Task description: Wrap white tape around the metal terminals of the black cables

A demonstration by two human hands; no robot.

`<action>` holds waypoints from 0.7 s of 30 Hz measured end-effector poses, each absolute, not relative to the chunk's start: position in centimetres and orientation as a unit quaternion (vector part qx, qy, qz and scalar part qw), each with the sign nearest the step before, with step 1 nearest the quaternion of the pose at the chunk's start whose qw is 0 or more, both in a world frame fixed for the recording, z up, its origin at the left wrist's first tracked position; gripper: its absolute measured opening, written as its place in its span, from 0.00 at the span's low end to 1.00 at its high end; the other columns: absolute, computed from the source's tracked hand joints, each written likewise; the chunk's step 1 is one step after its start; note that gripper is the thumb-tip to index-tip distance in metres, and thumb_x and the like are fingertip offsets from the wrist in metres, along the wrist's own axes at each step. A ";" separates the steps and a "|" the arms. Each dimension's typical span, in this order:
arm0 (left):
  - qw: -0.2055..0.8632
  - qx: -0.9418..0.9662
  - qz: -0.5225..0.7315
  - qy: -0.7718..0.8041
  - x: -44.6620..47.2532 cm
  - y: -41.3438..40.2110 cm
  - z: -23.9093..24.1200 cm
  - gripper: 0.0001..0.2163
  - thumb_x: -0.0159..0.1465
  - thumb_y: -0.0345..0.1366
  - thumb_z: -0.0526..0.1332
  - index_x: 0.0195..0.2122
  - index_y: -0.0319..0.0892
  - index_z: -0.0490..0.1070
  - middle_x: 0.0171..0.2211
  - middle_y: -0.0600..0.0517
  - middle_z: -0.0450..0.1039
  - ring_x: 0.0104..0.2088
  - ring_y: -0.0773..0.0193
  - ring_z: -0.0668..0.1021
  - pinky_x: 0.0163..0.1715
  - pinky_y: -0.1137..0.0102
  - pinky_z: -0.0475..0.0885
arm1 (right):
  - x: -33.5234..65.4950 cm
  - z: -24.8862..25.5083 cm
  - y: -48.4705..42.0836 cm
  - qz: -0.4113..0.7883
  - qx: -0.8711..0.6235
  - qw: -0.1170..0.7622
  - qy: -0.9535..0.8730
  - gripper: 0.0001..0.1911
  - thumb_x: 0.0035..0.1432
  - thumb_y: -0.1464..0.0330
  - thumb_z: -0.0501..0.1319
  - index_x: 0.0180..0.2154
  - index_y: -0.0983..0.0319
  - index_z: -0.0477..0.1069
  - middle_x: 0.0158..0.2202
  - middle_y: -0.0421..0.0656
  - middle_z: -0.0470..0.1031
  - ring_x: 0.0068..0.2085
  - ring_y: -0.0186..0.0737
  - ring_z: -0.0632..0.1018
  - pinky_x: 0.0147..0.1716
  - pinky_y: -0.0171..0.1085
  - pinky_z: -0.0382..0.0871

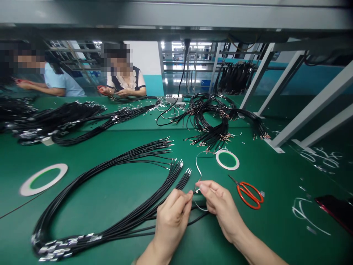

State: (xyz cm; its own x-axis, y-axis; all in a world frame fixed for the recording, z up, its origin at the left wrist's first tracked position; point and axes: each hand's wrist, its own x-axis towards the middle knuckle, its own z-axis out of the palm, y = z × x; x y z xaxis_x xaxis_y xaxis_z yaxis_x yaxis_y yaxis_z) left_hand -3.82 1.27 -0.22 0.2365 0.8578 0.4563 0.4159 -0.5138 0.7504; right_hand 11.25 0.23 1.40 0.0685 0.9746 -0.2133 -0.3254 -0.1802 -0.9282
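Note:
My left hand point(172, 213) pinches the end of a black cable point(196, 219), mostly hidden by the fingers. Close against it, my right hand point(222, 202) has thumb and forefinger closed on a thin strip of tape point(199, 170) at the cable's tip. The strip trails back toward a white ring-shaped tape roll point(218, 161) lying flat. To the left, a bundle of black cables point(82, 177) with silvery ends curves in a wide loop, some of it passing behind my left hand. Orange-handled scissors point(249, 195) lie right of my right hand.
Another tape roll point(25, 187) lies at left. Piled black cables point(66, 114) and coiled cables point(198, 119) cover the far side. Grey metal legs point(306, 110) stand at right, near white scraps point(300, 213) and a dark red-edged object point(335, 208). Two people sit opposite.

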 end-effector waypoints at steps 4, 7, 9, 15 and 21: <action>0.233 0.754 0.436 0.433 -3.9 1.2 0.0 0.08 0.61 0.30 0.60 0.36 0.48 0.78 0.28 0.49 0.74 0.29 0.62 0.77 0.32 0.73 0.71 | 11.1 1.3 0.4 0.625 -0.473 0.525 -0.330 0.14 0.54 0.58 0.65 0.34 0.64 0.73 0.18 0.30 0.50 0.19 0.26 0.47 0.18 0.31 0.39; 0.213 0.767 0.417 0.438 -4.0 1.2 0.1 0.09 0.62 0.31 0.59 0.37 0.49 0.78 0.28 0.49 0.75 0.29 0.62 0.77 0.33 0.73 0.72 | 11.1 1.2 0.4 0.619 -0.473 0.529 -0.336 0.14 0.56 0.59 0.63 0.31 0.65 0.73 0.18 0.30 0.49 0.19 0.26 0.47 0.17 0.32 0.38; 0.191 0.783 0.399 0.438 -4.1 1.2 -0.1 0.09 0.63 0.31 0.58 0.38 0.48 0.78 0.28 0.49 0.75 0.30 0.62 0.77 0.33 0.72 0.72 | 11.1 1.1 0.4 0.611 -0.479 0.529 -0.344 0.14 0.56 0.59 0.64 0.31 0.65 0.73 0.18 0.30 0.51 0.19 0.26 0.47 0.17 0.32 0.38; 0.190 0.790 0.398 0.426 -4.0 1.2 -0.4 0.10 0.63 0.28 0.57 0.40 0.44 0.77 0.29 0.48 0.73 0.30 0.62 0.76 0.33 0.72 0.70 | 11.0 0.7 0.6 0.600 -0.493 0.522 -0.352 0.13 0.54 0.60 0.65 0.31 0.65 0.72 0.19 0.31 0.55 0.19 0.25 0.49 0.17 0.31 0.40; 0.398 0.646 0.426 0.494 -3.7 1.5 0.9 0.07 0.60 0.36 0.61 0.31 0.40 0.78 0.22 0.52 0.68 0.20 0.68 0.70 0.20 0.75 0.64 | 11.2 -0.1 1.0 0.538 -0.462 0.528 -0.468 0.11 0.58 0.62 0.62 0.32 0.64 0.72 0.25 0.38 0.68 0.26 0.30 0.64 0.26 0.31 0.57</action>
State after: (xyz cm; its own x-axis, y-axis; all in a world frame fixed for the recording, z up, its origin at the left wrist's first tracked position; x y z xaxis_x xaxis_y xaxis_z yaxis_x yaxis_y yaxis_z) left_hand -3.69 1.49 0.95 0.1499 0.9761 0.1571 0.2993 -0.1963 0.9338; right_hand 11.22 1.04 -0.08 -0.0159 0.9999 -0.0028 -0.1360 -0.0050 -0.9907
